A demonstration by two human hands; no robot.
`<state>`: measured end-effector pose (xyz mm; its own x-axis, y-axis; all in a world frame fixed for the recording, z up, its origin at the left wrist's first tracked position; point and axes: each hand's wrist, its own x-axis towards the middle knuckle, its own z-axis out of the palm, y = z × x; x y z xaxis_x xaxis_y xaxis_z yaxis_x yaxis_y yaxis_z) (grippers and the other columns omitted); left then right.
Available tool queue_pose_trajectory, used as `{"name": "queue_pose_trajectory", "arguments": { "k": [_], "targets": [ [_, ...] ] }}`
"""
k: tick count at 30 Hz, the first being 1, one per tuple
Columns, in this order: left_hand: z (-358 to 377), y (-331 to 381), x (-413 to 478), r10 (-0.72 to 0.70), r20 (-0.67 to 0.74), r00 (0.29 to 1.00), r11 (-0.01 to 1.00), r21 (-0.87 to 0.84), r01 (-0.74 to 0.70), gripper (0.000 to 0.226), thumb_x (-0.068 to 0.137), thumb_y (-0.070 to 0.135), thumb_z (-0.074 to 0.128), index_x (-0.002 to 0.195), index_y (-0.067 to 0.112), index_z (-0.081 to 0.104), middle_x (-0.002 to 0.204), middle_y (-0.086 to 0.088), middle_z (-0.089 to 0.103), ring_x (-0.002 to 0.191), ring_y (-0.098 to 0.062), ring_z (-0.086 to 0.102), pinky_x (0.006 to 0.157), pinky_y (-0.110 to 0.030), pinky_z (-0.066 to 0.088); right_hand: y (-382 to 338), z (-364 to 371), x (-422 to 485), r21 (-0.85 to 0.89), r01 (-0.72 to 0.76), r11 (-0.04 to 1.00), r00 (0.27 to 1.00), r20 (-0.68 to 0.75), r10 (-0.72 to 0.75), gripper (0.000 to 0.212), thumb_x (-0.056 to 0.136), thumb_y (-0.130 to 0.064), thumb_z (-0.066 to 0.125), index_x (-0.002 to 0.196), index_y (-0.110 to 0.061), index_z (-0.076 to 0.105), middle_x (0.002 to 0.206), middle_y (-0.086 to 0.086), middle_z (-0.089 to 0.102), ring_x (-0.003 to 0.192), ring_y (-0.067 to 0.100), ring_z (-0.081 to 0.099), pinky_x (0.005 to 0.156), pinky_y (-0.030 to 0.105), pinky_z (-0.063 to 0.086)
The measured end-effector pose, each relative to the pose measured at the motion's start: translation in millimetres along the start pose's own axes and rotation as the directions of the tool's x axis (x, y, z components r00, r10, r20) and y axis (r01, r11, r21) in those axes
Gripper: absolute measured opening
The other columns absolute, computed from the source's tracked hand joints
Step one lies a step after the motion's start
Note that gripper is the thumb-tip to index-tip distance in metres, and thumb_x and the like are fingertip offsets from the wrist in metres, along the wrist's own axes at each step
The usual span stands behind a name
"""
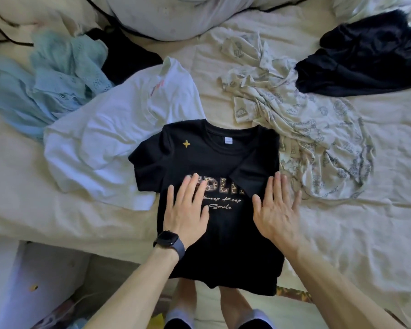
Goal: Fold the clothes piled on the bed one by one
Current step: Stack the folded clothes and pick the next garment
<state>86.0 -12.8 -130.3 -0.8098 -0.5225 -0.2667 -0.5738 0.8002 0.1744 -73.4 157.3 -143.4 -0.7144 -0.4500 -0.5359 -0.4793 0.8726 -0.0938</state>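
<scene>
Both hands, left hand [188,210] and right hand [277,210], lie flat with straight fingers on the black tee [214,162], which hangs over the edge of the rumpled cream bed [342,233]; white shirt [109,138] just left of it.

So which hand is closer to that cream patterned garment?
Right. The right hand presses the black T-shirt beside the cream patterned garment; the left hand lies mid-shirt, farther off.

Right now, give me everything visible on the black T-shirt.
The black T-shirt looks like soft knit, lying front-up on the bed, collar away from the person, hem over the edge. White neck label, small gold star, leopard-print letters above script. One side is folded inward over the print; the other sleeve lies on a white garment. The left hand and right hand press flat on it.
</scene>
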Motion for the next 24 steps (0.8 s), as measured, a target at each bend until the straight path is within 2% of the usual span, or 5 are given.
{"name": "queue_pose_trajectory", "arguments": {
  "k": [5,9,15,18,24],
  "targets": [
    [-34.6,-65.4,8.7,-0.382,-0.213,0.899,0.891,-0.342,0.298,0.062,0.087,0.027,0.071,0.144,0.013,0.049,0.151,-0.012,0.042,0.136,-0.034,0.043,0.108,-0.052,0.038,-60.9,-16.9,-9.8,0.092,0.211,0.973,0.967,-0.163,-0.194,0.066,0.103,-0.041,0.049,0.158,-0.009,0.033,0.170,0.011,0.013,0.158,0.024,0.005,0.125,0.053,0.016],
    [-47.8,-107.7,35.5,-0.626,0.112,0.772,0.504,-0.697,0.510,0.063,0.088,0.033,0.071,0.141,0.011,0.044,0.135,-0.007,0.053,0.128,-0.029,0.050,0.106,-0.043,0.044,-132.7,-37.5,12.7,0.163,0.359,0.919,0.927,-0.175,-0.332,0.062,0.102,-0.037,0.054,0.156,-0.011,0.038,0.167,0.009,0.025,0.157,0.024,0.015,0.124,0.051,0.026],
    [-51.9,-140.2,57.6,-0.583,0.376,0.720,0.315,-0.713,0.627,0.049,0.080,0.059,0.071,0.112,0.027,0.050,0.095,0.017,0.057,0.083,0.000,0.058,0.063,-0.018,0.043,-234.0,-75.3,66.1,0.158,0.550,0.820,0.835,-0.083,-0.544,0.061,0.102,-0.029,0.055,0.158,-0.019,0.033,0.158,0.001,0.042,0.137,0.027,0.045,0.104,0.039,0.043],
    [-53.3,-150.1,61.1,-0.528,0.474,0.704,0.186,-0.745,0.641,0.046,0.081,0.037,0.079,0.114,0.027,0.048,0.091,0.022,0.056,0.076,0.005,0.054,0.051,-0.011,0.039,-274.8,-88.7,85.4,0.126,0.589,0.799,0.785,0.146,-0.602,0.068,0.096,-0.024,0.060,0.157,-0.027,0.032,0.151,-0.001,0.048,0.126,0.026,0.054,0.096,0.037,0.047],
    [-61.0,-158.8,59.9,-0.455,0.368,0.811,0.259,-0.816,0.516,0.019,0.081,0.015,0.064,0.098,0.025,0.065,0.079,0.008,0.067,0.070,-0.008,0.060,0.053,-0.014,0.040,-312.9,-96.0,113.2,0.030,0.600,0.799,0.740,0.357,-0.569,0.027,0.089,-0.017,0.066,0.113,-0.030,0.068,0.100,-0.007,0.067,0.100,0.020,0.063,0.075,0.023,0.048]
  ]
}}
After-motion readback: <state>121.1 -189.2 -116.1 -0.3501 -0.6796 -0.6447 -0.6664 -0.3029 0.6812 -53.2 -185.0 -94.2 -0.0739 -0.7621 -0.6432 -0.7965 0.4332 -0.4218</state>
